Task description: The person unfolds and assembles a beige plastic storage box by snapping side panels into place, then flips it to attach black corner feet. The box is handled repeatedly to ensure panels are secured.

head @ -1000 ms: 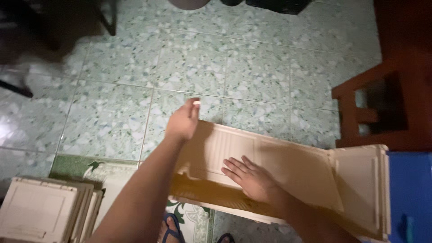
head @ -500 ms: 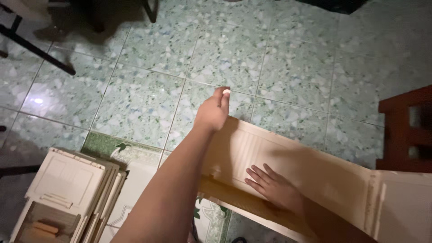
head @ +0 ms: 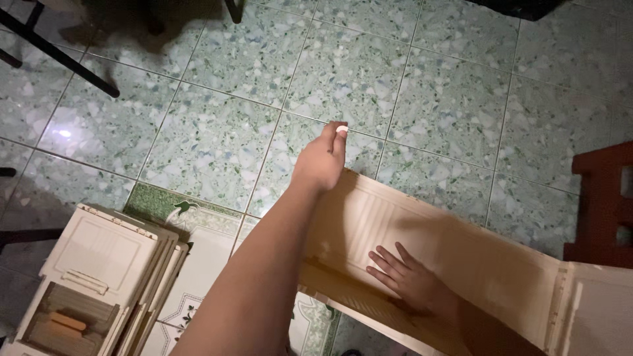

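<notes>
left hand (head: 321, 160): fingers curled over the far top edge of the beige plastic panel (head: 455, 264) — gripping it
right hand (head: 403, 278): fingers spread flat on the panel's inner face
panel: tilted above the green tiled floor (head: 217, 132) — stacked beige panels (head: 99, 277) lie to its left

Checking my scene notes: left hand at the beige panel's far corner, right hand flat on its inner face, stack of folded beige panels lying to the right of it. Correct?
One thing is off. The stack of folded beige panels lies to the left of the beige panel, not the right, as the head view shows. The left hand at the far corner and the right hand flat on the inner face are as you noted.
</notes>
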